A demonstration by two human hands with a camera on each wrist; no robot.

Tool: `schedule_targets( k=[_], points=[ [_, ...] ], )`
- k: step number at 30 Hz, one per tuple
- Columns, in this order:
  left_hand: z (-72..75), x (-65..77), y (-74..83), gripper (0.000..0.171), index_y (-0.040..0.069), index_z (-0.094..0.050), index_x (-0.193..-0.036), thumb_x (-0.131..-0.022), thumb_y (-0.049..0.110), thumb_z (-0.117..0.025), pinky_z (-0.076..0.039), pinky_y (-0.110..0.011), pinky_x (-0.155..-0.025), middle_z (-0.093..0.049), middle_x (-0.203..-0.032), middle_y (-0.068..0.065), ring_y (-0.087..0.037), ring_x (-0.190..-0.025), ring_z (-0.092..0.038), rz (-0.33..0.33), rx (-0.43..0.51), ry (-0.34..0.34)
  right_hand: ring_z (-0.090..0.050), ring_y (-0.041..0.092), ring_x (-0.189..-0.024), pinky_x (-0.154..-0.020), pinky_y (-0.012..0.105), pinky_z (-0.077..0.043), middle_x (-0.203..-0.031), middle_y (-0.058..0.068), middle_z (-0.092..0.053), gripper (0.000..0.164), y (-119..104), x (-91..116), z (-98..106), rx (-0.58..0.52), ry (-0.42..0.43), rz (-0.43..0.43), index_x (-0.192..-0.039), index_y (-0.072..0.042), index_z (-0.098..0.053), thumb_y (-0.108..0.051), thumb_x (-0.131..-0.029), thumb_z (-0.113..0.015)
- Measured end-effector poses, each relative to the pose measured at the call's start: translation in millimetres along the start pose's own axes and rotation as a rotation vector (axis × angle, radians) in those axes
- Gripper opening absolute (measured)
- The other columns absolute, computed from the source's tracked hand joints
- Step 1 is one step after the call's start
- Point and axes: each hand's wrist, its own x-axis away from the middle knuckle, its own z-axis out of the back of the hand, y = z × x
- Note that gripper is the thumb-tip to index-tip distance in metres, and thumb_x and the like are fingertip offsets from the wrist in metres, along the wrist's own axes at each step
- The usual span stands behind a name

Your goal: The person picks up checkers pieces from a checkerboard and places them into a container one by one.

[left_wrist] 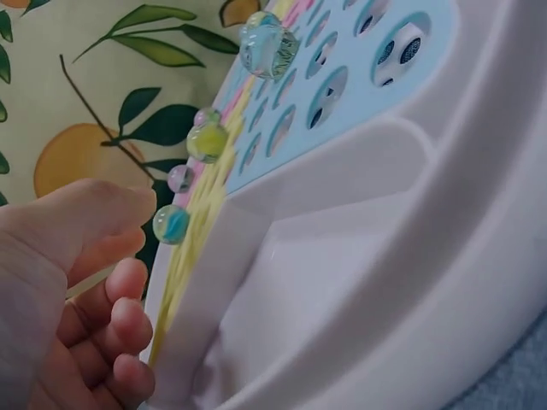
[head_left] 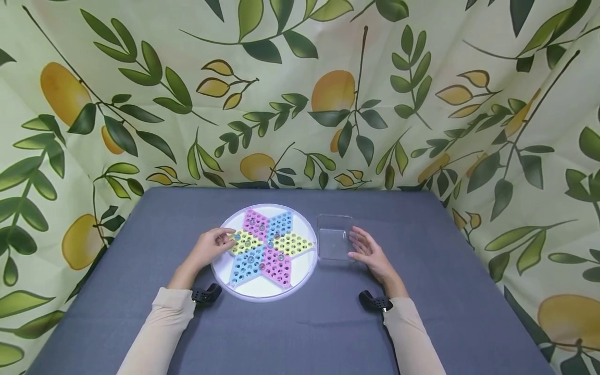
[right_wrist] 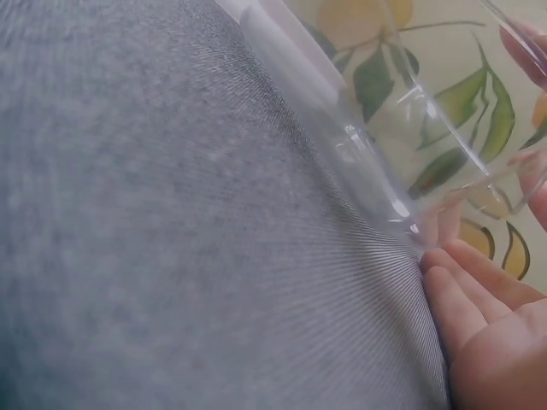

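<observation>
A round white Chinese checkers board (head_left: pixel 241 285) carries a star of pink, blue and yellow perforated sections. Several clear glass marbles sit in its holes. My left hand (head_left: pixel 212 247) is at the board's left edge, fingers loosely bent. In the left wrist view its fingertips lie close to a marble with a blue swirl (left_wrist: pixel 172 225) on the yellow section; I see no marble held. To the right stands a clear plastic box (head_left: pixel 334 245). My right hand (head_left: pixel 371 254) is at the box's right side with relaxed fingers; whether they touch its wall is hard to tell.
A dark grey cloth covers the table (head_left: pixel 300 333). Behind and on both sides hangs a fabric curtain (head_left: pixel 290 135) printed with leaves and fruit. Each wrist wears a black camera band (head_left: pixel 206 295). The box stands close beside the board's right rim.
</observation>
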Motion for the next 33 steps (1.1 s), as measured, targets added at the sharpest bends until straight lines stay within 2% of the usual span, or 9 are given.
schedule_targets(
  k=[8, 13, 21, 28, 31, 33],
  points=[
    [-4.3, -1.6, -2.1, 0.033, -0.007, -0.066, -0.110, -0.084, 0.012, -0.071, -0.036, -0.018, -0.057, -0.056, -0.075, -0.009, -0.009, -0.065, -0.043, 0.023, -0.051, 0.005, -0.046, -0.008, -0.124, -0.104, 0.008, -0.035, -0.152, 0.037, -0.020, 0.082, 1.7, 1.8, -2.8, -0.012, -0.012, 0.013, -0.150, 0.005, -0.018, 0.001, -0.084, -0.067],
    [-5.8, -1.5, -2.7, 0.029, -0.006, -0.069, -0.107, -0.084, 0.011, -0.071, -0.036, -0.018, -0.059, -0.055, -0.073, -0.007, -0.010, -0.065, -0.043, 0.009, -0.076, 0.019, -0.046, -0.008, -0.124, -0.103, 0.007, -0.036, -0.153, 0.035, -0.022, 0.081, 2.8, 2.0, -3.8, -0.003, -0.002, 0.005, -0.150, 0.004, -0.019, 0.001, -0.084, -0.067],
    [-8.2, -3.3, -0.7, 0.024, -0.005, -0.070, -0.103, -0.084, 0.010, -0.070, -0.034, -0.019, -0.058, -0.053, -0.073, -0.007, -0.011, -0.065, -0.041, 0.017, -0.099, 0.044, -0.047, -0.006, -0.125, -0.104, 0.009, -0.036, -0.150, 0.038, -0.023, 0.081, 1.7, 1.6, -4.7, 0.000, 0.008, 0.045, -0.149, 0.006, -0.020, 0.001, -0.083, -0.068],
    [-11.9, -7.4, -2.7, 0.024, -0.002, -0.070, -0.103, -0.083, 0.013, -0.072, -0.034, -0.021, -0.061, -0.054, -0.073, -0.006, -0.011, -0.064, -0.040, 0.030, -0.107, 0.053, -0.046, 0.005, -0.132, -0.104, 0.009, -0.036, -0.151, 0.036, -0.026, 0.080, 0.5, 2.6, -3.0, 0.028, 0.021, 0.030, -0.150, 0.003, -0.022, 0.000, -0.084, -0.068],
    [-12.7, -7.5, -2.1, 0.024, -0.002, -0.070, -0.102, -0.083, 0.014, -0.072, -0.033, -0.021, -0.060, -0.053, -0.072, -0.005, -0.010, -0.063, -0.040, 0.033, -0.110, 0.058, -0.046, 0.003, -0.132, -0.104, 0.008, -0.036, -0.152, 0.035, -0.026, 0.080, -0.1, 3.2, -2.6, 0.024, 0.023, 0.023, -0.150, 0.002, -0.022, 0.000, -0.084, -0.068],
    [-12.9, -7.8, -1.9, 0.024, -0.002, -0.070, -0.102, -0.083, 0.014, -0.072, -0.032, -0.021, -0.060, -0.052, -0.072, -0.004, -0.010, -0.063, -0.039, 0.028, -0.112, 0.058, -0.046, -0.004, -0.127, -0.104, 0.008, -0.036, -0.151, 0.035, -0.025, 0.080, 0.7, 3.0, -2.3, 0.017, 0.024, 0.029, -0.150, 0.003, -0.021, 0.001, -0.084, -0.067]
  ],
)
